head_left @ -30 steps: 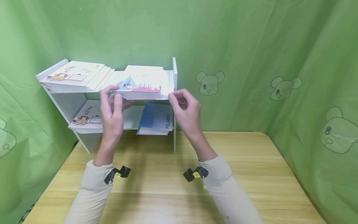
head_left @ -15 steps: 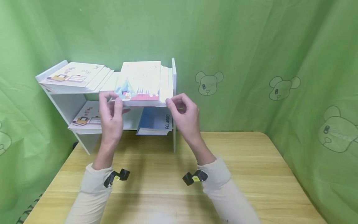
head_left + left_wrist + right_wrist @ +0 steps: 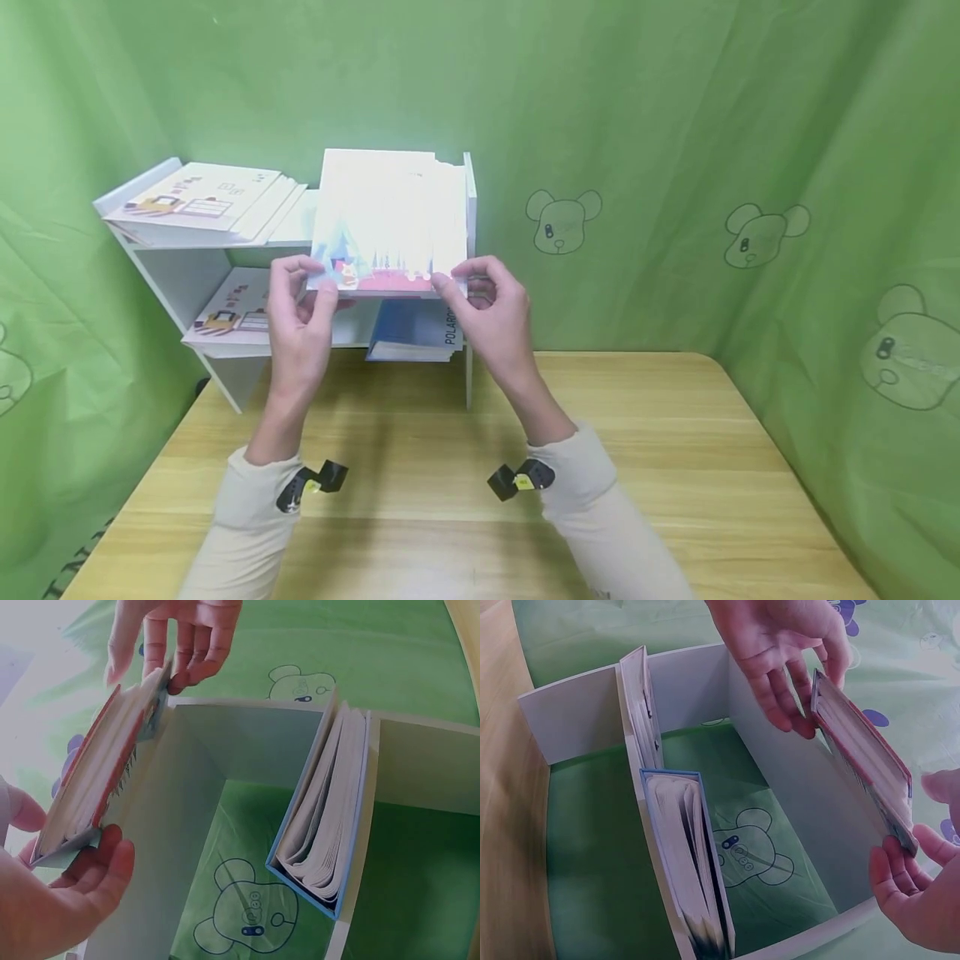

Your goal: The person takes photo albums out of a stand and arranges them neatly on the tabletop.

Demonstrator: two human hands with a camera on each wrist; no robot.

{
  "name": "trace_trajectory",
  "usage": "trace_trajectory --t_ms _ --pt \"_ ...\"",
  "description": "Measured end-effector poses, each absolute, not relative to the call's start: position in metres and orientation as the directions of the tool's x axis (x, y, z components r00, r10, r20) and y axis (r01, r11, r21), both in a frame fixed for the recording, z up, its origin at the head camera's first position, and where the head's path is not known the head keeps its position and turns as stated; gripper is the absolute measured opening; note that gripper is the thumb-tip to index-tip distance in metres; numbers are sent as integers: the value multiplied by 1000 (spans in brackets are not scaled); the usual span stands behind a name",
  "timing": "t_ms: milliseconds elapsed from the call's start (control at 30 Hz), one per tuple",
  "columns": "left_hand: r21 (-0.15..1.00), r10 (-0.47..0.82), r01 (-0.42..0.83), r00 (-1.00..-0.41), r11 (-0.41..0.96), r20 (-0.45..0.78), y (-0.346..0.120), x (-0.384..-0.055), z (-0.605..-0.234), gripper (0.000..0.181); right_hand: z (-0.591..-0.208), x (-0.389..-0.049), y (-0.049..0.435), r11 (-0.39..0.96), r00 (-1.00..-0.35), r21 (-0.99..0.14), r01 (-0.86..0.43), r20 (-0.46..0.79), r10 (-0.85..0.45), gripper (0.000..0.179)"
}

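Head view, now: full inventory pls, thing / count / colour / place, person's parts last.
shelf: 1, white, two levels, on the table
tent book: 1, white with pink-and-blue print, between both hands
upper truck book: at least 1, white, upper level, left
lower truck book: 1, white, lower level, left
blue book: 1, blue, lower level, right
table: 1, light wood, under the shelf
curtain: count unclear, green with animal outlines, behind and at both sides
wrist cameras: 2, black and yellow, one per wrist
sleeves: 2, cream, on both arms
left hand: 1, bare, book's left end
right hand: 1, bare, book's right end
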State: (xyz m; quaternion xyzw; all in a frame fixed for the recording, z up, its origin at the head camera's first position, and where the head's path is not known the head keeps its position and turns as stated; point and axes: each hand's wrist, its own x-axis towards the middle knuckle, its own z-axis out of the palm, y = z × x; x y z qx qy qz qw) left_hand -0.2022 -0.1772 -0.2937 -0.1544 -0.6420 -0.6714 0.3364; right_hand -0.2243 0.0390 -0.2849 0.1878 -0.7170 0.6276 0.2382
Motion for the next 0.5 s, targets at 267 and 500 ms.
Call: trace_trajectory --t_ms 267,500 --pt "754 -259 654 -719 61 645 -178 -202 -298 27 -287 -225 36 138 -821 -814 -563 571 16 37" --pt "751 -250 659 -722 39 645 -180 -202 -306 34 -289 -223 35 100 -827 -822 -560 561 -19 43"
